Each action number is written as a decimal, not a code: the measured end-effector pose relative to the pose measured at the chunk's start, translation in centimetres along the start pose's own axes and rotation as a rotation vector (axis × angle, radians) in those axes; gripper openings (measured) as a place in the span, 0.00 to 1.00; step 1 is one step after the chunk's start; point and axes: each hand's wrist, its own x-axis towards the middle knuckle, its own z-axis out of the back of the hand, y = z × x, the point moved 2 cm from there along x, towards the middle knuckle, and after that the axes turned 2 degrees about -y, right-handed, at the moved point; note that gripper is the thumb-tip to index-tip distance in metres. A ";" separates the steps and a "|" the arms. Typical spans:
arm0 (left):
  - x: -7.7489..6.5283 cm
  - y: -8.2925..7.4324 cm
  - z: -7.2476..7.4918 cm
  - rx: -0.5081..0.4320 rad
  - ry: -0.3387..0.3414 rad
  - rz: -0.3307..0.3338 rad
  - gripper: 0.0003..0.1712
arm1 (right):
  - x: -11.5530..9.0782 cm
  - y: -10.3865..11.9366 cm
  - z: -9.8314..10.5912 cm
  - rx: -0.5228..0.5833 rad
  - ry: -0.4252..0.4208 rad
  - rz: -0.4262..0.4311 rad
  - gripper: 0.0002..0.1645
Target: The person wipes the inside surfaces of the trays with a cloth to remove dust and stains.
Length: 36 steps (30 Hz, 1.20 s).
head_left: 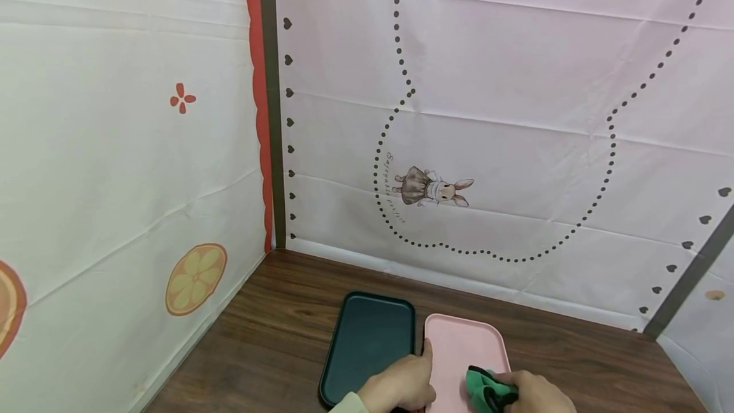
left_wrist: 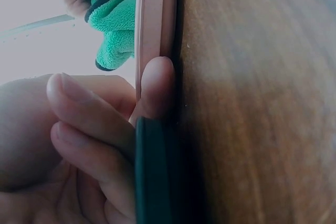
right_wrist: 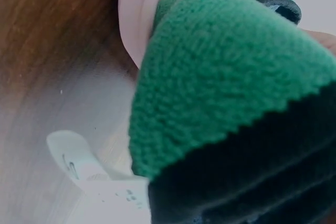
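My right hand [head_left: 541, 394] grips a bunched green cloth [head_left: 487, 389] with black edging over the lower right part of the pink tray [head_left: 459, 346]. In the right wrist view the green cloth [right_wrist: 226, 61] fills much of the picture and hides most of the hand. My left hand [head_left: 401, 382] holds the pink tray's left rim, its index finger reaching along that side. Seen from the left wrist, one fingertip [left_wrist: 157, 82] lies against the outer rim, while other fingers [left_wrist: 86, 145] are curled above the dark green tray's edge [left_wrist: 152, 166].
The dark green tray [head_left: 373, 336] lies left of the pink one on a brown wooden table [head_left: 264, 330]. Printed white sheets [head_left: 132, 164] stand along the left and back. A pale curved strip [right_wrist: 73, 156] shows low in the right wrist view.
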 end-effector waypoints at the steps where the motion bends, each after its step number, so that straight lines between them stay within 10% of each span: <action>1: 0.0 0.0 0.0 -0.003 0.001 0.002 0.51 | 0.0 0.0 0.0 0.007 0.004 0.000 0.30; 36: 0.4 0.4 -0.1 -0.010 0.033 -0.008 0.51 | 0.7 2.9 0.5 -0.023 -0.116 0.114 0.30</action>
